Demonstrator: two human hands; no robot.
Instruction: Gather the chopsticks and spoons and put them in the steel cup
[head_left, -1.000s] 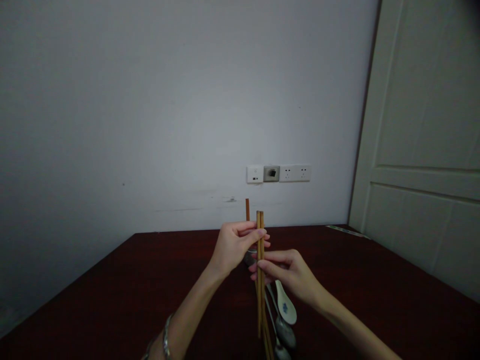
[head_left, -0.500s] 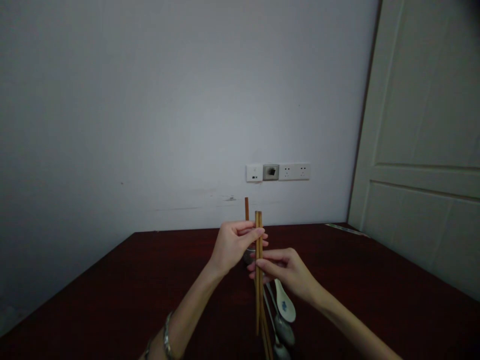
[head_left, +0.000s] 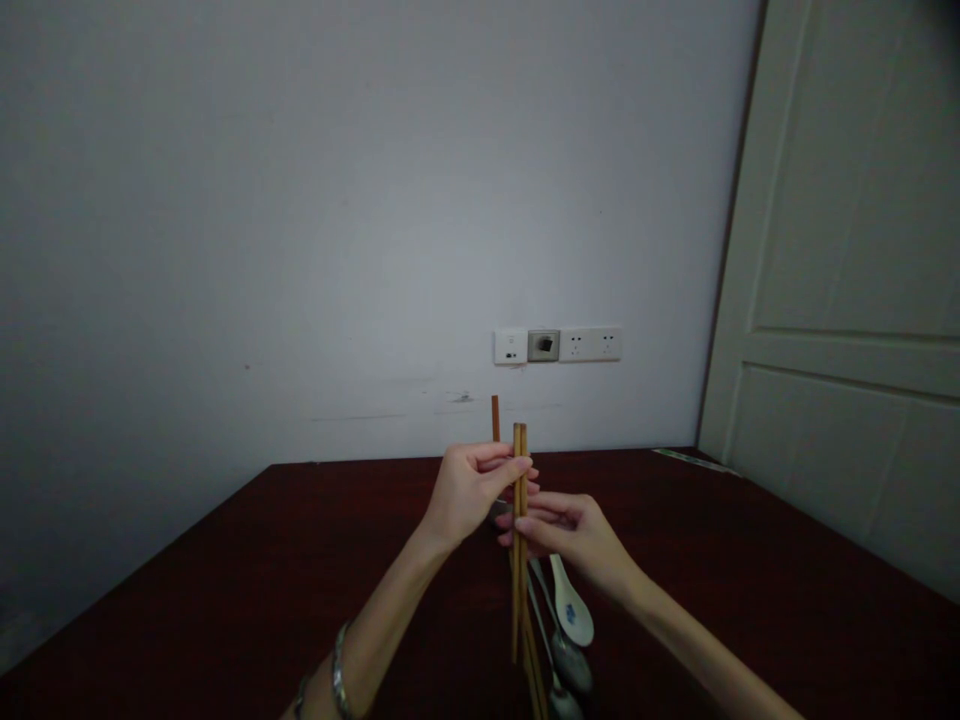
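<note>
A pair of pale wooden chopsticks (head_left: pixel 520 590) stands upright, side by side, in front of me. Near their upper ends my left hand (head_left: pixel 476 485) pinches them between thumb and fingers. My right hand (head_left: pixel 574 535) grips the same pair lower down, its thumb in front. Behind and below lie more wooden chopsticks (head_left: pixel 533 675), two metal spoons (head_left: pixel 571 663) and a white ceramic spoon (head_left: pixel 573 612) with a blue mark. Beyond my left hand a reddish-brown chopstick (head_left: pixel 495 418) sticks up. A dark rounded object behind the fingers is mostly hidden.
The dark red table (head_left: pixel 337 560) reaches back to a pale wall (head_left: pixel 375 200). Wall sockets (head_left: pixel 590 345) sit above its back edge. A thin patterned strip (head_left: pixel 696 462) lies at the back right, near a pale panelled door (head_left: pixel 847 300).
Both hands keep hold of the chopsticks. My right hand has shifted very slightly upward along them, and their lower tips appear a little higher.
</note>
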